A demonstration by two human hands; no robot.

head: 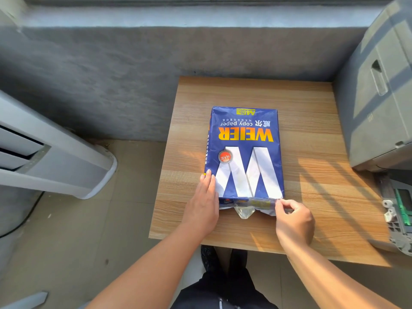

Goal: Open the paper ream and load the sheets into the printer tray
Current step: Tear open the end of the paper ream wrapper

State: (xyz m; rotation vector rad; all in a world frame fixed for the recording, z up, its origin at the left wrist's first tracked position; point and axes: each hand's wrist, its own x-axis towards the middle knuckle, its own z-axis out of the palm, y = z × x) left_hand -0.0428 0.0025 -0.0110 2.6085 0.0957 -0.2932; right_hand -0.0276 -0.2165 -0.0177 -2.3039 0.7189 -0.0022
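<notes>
Dark trousers at the bottom edge, both bare forearms reaching out over the counter's near edge. Left hand flat and open, palm down, fingers lying along the near left side of the paper ream. Right hand pinched closed on the wrapper's end flap at the ream's near right corner; flap partly lifted, clear tape showing at its middle. Ream lies flat, blue wrapper, print upside down to the wearer, roughly central on the wooden counter. Grey printer at the counter's right edge, its tray parts nearer, toward the near right corner. White appliance on the floor, left. Grey wall beyond the far edge.
</notes>
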